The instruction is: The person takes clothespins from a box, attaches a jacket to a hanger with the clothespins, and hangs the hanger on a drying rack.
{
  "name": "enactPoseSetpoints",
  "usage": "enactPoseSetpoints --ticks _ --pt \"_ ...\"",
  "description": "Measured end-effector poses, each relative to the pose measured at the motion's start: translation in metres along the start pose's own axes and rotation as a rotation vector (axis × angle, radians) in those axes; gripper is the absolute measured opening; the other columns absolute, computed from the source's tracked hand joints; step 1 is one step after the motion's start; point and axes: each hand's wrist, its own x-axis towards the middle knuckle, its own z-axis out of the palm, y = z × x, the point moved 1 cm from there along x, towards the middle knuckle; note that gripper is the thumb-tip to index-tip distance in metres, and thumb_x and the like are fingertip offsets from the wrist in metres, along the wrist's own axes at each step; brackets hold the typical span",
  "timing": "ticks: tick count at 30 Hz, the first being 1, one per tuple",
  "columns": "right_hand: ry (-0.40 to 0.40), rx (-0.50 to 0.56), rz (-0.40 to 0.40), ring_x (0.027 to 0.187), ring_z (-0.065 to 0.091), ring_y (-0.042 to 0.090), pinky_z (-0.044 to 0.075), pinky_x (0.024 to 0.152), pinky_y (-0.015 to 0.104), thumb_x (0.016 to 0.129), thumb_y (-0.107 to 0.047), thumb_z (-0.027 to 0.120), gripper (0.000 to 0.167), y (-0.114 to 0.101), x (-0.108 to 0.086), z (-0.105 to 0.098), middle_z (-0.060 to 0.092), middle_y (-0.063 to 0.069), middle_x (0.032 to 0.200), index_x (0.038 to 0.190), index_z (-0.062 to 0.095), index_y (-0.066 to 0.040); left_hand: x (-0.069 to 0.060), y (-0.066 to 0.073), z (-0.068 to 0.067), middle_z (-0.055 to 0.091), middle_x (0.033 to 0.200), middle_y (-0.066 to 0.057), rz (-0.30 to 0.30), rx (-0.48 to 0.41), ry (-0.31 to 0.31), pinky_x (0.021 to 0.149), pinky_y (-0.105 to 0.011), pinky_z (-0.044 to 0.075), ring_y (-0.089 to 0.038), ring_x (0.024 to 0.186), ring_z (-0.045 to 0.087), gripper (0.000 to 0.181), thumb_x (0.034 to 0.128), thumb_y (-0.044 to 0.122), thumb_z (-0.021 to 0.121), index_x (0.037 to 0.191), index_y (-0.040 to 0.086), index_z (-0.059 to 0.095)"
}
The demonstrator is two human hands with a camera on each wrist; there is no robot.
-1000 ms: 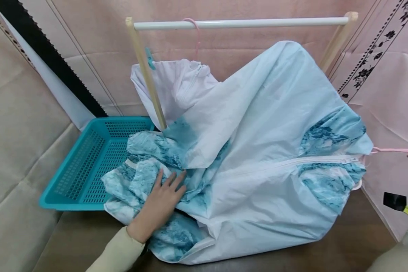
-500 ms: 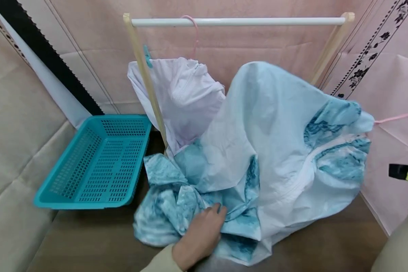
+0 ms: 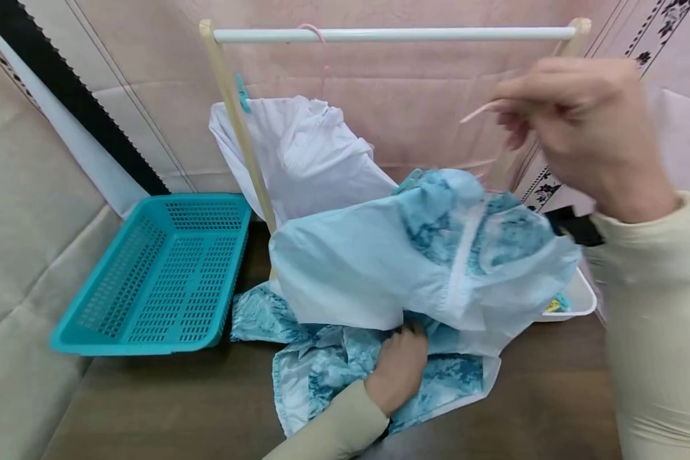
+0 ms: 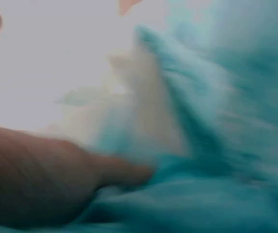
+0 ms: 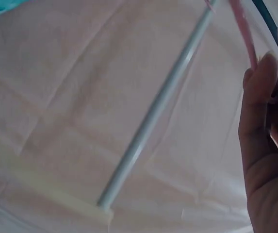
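My right hand (image 3: 586, 121) is raised at the upper right of the head view. Its fingertips pinch the hook of a pink clothes hanger (image 5: 245, 36). Below hangs a blue-and-white zip jacket (image 3: 345, 262), bunched and folded over, its lower part on the table. My left hand (image 3: 399, 367) grips the jacket low down, its fingertips hidden in the cloth; the left wrist view is blurred there. A teal clip (image 3: 409, 181) shows at the jacket's top edge. Behind, a white garment (image 3: 307, 150) hangs from the rack's white rail (image 3: 437, 34) on another pink hanger (image 3: 313, 29).
A turquoise basket (image 3: 149, 348) stands left on the brown table (image 3: 178, 409). The rack's wooden post (image 3: 236, 108) rises beside it, near another teal clip (image 3: 242, 93). At right, a white tray (image 3: 583, 297) with small coloured pieces is partly behind the jacket.
My right hand has come in from the right edge and risen with the hanger. The jacket has swung off the basket and gathered up. My left hand has moved right and now grips the cloth.
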Motion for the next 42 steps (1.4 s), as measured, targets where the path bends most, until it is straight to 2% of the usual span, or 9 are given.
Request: enactPoseSetpoints --ticks 5,8,11,13,17,23,31,39,42 --pt "-0.098 0.055 0.032 0.066 0.052 -0.013 0.044 0.065 0.002 0.100 -0.001 0.060 0.020 -0.013 0.008 0.035 0.073 0.013 0.080 0.101 0.081 -0.001 -0.021 -0.011 -0.070 0.067 0.091 0.003 0.137 -0.236 -0.102 0.060 -0.025 0.053 -0.011 0.077 0.066 0.034 0.0994 0.049 0.062 0.107 0.017 0.066" --pt "-0.127 0.065 0.002 0.063 0.059 -0.003 0.043 0.065 0.001 0.099 0.002 0.061 0.021 -0.015 0.008 0.047 0.073 0.011 0.079 0.100 0.081 -0.002 -0.030 -0.042 -0.113 0.070 0.103 0.004 0.220 -0.348 0.191 0.073 -0.025 0.056 -0.010 0.092 0.068 0.025 0.1015 0.039 0.062 0.112 0.017 0.067" --pt "-0.132 0.068 -0.008 0.061 0.064 0.010 0.041 0.066 0.002 0.099 0.004 0.061 0.022 -0.018 0.006 0.057 0.074 0.009 0.081 0.099 0.081 -0.004 -0.025 -0.086 -0.136 0.069 0.121 -0.006 0.143 -0.408 0.513 0.095 -0.034 0.055 -0.021 0.113 0.063 0.025 0.0999 0.022 0.065 0.121 0.010 0.067" --pt "-0.136 0.065 -0.011 0.062 0.065 0.014 0.040 0.065 0.004 0.099 0.004 0.060 0.023 -0.019 0.005 0.061 0.074 0.008 0.083 0.099 0.081 -0.005 -0.016 -0.112 -0.135 0.064 0.128 -0.011 0.047 -0.433 0.617 0.100 -0.041 0.051 -0.028 0.120 0.057 0.029 0.1000 0.016 0.065 0.128 0.007 0.065" --pt "-0.155 0.089 0.000 0.062 0.064 0.012 0.041 0.064 0.007 0.099 -0.003 0.064 0.017 -0.019 0.003 0.075 0.074 0.007 0.085 0.099 0.081 -0.006 0.000 -0.145 -0.113 0.065 0.125 -0.012 -0.089 -0.523 0.615 0.097 -0.043 0.052 -0.029 0.116 0.059 0.032 0.1025 0.010 0.061 0.135 0.010 0.065" --pt "-0.259 0.134 0.182 0.079 0.070 0.014 0.056 0.074 0.022 0.102 -0.017 0.064 0.023 -0.014 -0.024 0.081 0.076 0.006 0.103 0.121 0.075 -0.010 0.001 -0.173 -0.091 0.069 0.107 -0.013 -0.095 -0.570 0.695 0.087 -0.042 0.058 -0.029 0.102 0.067 0.019 0.1015 0.002 0.059 0.113 0.004 0.073" --pt "-0.528 0.036 0.516 0.105 0.069 0.029 0.053 0.092 0.050 0.099 -0.024 0.069 0.029 0.012 -0.124 0.054 0.074 0.008 0.117 0.125 0.071 -0.011 -0.008 -0.185 -0.092 0.065 0.109 -0.015 -0.093 -0.524 0.695 0.085 -0.043 0.058 -0.030 0.099 0.067 0.015 0.1025 0.003 0.057 0.110 0.003 0.070" --pt "-0.160 0.039 0.544 0.096 0.061 0.000 0.040 0.084 0.007 0.090 0.007 0.072 0.020 0.027 -0.184 0.056 0.076 0.010 0.102 0.103 0.078 -0.007 -0.020 -0.193 -0.102 0.066 0.110 -0.008 -0.027 -0.561 0.620 0.083 -0.039 0.057 -0.022 0.097 0.067 0.012 0.0993 0.004 0.063 0.108 0.008 0.071" --pt "-0.047 0.086 0.549 0.088 0.055 -0.009 0.040 0.077 0.006 0.088 0.012 0.071 0.021 0.026 -0.195 0.057 0.073 0.003 0.096 0.098 0.078 -0.005 -0.026 -0.201 -0.103 0.068 0.104 -0.003 0.001 -0.582 0.544 0.077 -0.033 0.055 -0.014 0.089 0.065 0.010 0.0961 0.006 0.068 0.103 0.010 0.073"
